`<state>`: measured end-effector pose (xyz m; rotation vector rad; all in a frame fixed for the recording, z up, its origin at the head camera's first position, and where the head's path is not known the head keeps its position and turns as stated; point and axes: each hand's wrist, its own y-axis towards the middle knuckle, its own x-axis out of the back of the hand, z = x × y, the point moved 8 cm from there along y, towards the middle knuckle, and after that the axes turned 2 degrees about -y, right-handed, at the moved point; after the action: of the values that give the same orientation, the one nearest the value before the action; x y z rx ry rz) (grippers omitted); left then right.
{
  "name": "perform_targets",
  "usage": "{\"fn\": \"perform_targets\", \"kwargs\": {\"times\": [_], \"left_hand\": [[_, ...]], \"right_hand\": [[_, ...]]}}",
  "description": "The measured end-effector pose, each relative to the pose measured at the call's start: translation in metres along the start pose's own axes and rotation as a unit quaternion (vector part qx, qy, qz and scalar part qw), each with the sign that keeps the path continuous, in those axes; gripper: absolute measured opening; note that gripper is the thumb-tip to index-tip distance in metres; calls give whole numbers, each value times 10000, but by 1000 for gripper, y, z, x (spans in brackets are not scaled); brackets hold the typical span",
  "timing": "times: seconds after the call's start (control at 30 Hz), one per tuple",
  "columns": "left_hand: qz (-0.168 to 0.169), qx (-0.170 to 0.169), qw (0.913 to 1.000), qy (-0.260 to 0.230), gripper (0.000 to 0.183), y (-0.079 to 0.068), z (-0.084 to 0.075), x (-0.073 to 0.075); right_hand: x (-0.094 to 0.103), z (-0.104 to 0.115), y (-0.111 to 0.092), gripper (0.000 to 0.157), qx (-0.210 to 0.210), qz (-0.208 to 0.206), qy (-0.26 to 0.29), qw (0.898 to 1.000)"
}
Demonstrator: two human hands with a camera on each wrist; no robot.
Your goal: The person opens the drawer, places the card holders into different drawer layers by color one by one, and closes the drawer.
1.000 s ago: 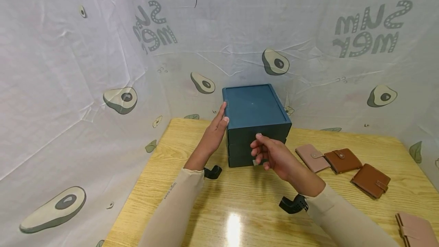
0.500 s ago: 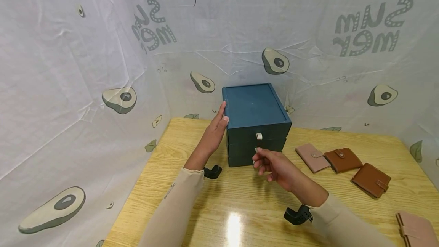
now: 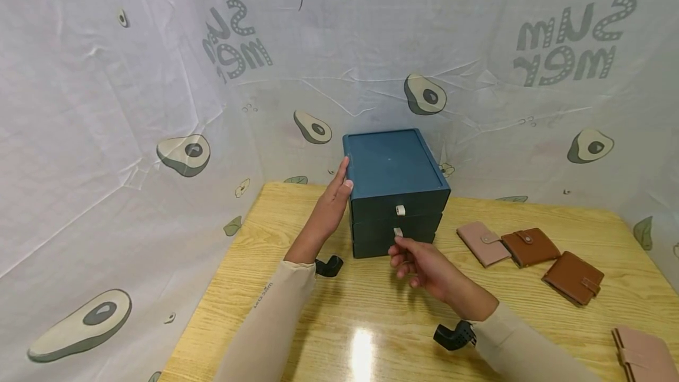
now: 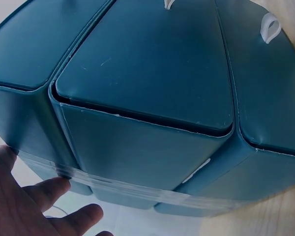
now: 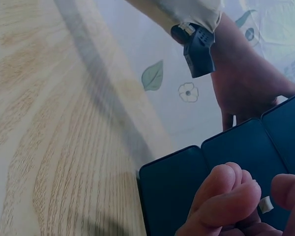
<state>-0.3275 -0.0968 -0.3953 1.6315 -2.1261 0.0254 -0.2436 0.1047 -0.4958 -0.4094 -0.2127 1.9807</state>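
Note:
A dark blue-green drawer box (image 3: 392, 164) stands at the back of the table, its drawers flush. Against its left side rests my left hand (image 3: 331, 211), fingers fairly straight; in the left wrist view the fingertips (image 4: 91, 212) reach the clear tape (image 4: 123, 187) along that side. My right hand (image 3: 429, 264) is in front of the middle drawer (image 3: 371, 234), fingers loosely bent. Its thumb and fingers stand apart on either side of the small white pull tab (image 5: 266, 204) in the right wrist view. Above sits the top drawer's pull tab (image 3: 400, 210).
To the right of the box lie a pink wallet (image 3: 483, 243), a brown wallet (image 3: 530, 247) and another brown wallet (image 3: 573, 279). One more pink wallet (image 3: 644, 355) is near the right front. A printed cloth (image 3: 339, 34) hangs behind the wooden table (image 3: 318, 323).
My right hand has come down from the top drawer's pull tab to the middle one, and both tabs now show. The left hand has stayed on the box's side.

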Motion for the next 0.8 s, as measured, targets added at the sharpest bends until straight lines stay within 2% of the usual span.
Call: {"fn": "perform_targets", "kwargs": {"times": [0.37,0.8], "left_hand": [[20,-19,10000,-45,69,0,1,0],[41,-49,10000,-56,68,0,0,0]], "right_hand": [[1,4,10,43,9,-308,175,9994],[-4,7,8,42,99,-243,279,9993]]}}
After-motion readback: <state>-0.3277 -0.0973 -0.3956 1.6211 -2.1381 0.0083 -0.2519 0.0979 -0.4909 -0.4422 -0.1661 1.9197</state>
